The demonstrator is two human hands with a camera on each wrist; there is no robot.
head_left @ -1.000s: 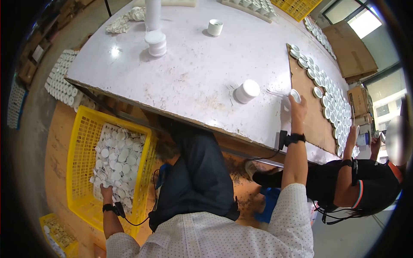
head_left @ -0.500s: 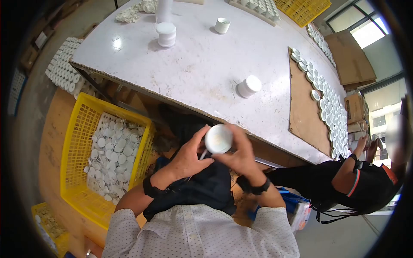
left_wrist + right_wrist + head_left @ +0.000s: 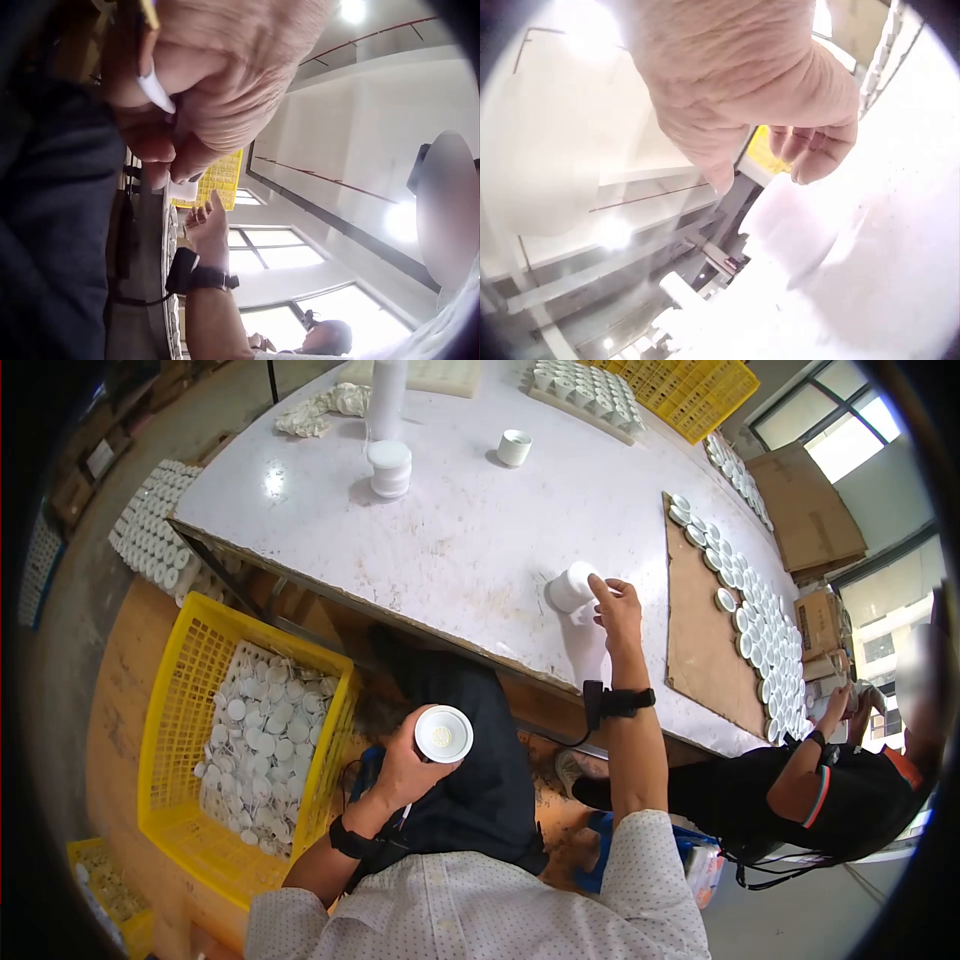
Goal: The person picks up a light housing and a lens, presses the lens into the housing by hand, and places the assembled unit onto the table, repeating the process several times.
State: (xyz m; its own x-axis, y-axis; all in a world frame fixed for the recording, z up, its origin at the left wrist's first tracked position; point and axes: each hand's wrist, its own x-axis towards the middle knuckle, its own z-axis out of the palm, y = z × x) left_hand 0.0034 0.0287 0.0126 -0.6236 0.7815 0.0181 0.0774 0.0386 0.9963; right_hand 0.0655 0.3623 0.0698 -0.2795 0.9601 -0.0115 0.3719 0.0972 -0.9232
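Note:
Near the lap, the left hand [image 3: 405, 768] grips a round white lamp housing [image 3: 444, 734], its yellowish disc facing up. In the left wrist view the left hand [image 3: 217, 82] has its fingers curled, with a thin white strip beside them. Over the table, the right hand [image 3: 620, 615] is beside a stack of white discs [image 3: 572, 588]. In the right wrist view the right hand [image 3: 765, 97] has thumb and fingers apart above the white stack [image 3: 791, 225], with a gap between them.
A yellow crate [image 3: 170, 760] of white discs stands at the left below the table [image 3: 430, 540]. Brown cardboard [image 3: 705, 660] bears many white rings at the right. Another white stack [image 3: 390, 470] and a white cup [image 3: 514, 448] stand farther back. A person in black [image 3: 840, 790] is at the right.
The hands were together at the housing half a second ago. Now the left hand alone holds it lower and to the left, while the right hand has moved out over the table to the stack.

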